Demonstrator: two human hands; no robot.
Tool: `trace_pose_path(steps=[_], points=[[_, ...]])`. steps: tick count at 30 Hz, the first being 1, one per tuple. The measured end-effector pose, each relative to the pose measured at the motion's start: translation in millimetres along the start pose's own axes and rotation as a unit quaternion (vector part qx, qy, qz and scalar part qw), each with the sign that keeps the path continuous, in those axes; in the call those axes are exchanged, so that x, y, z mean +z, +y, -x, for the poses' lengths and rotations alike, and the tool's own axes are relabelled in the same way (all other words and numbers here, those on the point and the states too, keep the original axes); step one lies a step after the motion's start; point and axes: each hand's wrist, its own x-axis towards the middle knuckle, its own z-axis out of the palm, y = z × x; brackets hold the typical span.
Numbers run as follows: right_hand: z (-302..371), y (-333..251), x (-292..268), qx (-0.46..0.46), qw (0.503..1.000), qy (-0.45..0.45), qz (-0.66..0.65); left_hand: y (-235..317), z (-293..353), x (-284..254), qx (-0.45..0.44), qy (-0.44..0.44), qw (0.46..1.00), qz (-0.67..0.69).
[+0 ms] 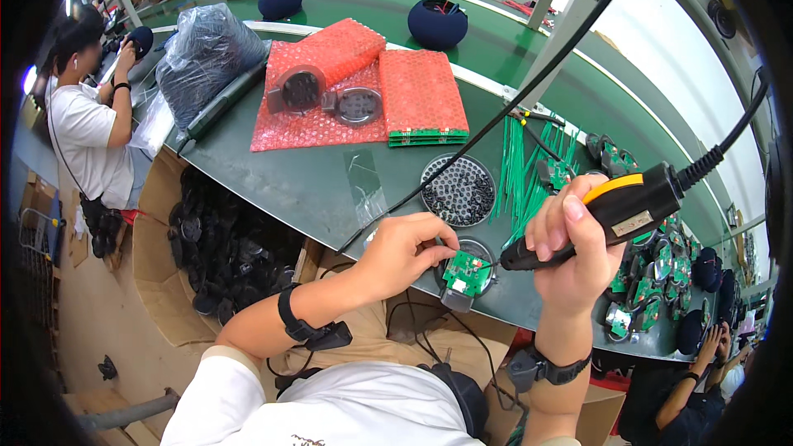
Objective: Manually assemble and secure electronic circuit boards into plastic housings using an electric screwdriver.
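A small green circuit board (467,271) is pinched by the fingertips of the left hand (402,254) on a round grey fixture (482,249) at the green table's (306,182) near edge. An electric screwdriver (605,211) is gripped in the closed right hand (570,249), its long axis slanting from upper right down-left, tip pointing at the board.

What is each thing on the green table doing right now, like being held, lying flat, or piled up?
Green circuit board: lying on a round part, steadied by the left hand.
Electric screwdriver: gripped in the right hand, tip on the board.
Round mesh tray: lying flat, filled with small dark parts.
Red bubble-wrap packs: stacked, closed.
Clear plastic bag: bulging full, bunched shut.
Green cable ties: loose in a pile.
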Motion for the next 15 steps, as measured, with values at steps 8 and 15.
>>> trace_pose_path(steps=[8,15], points=[[0.6,12.9,18.5,-0.030,0.999,0.003,-0.029,-3.8,5.9,9.4,0.008,0.014,1.000,0.027],[2.6,22.0,22.6,-0.033,0.999,-0.007,-0.023,-5.8,6.9,8.0,0.035,0.013,0.999,0.008]])
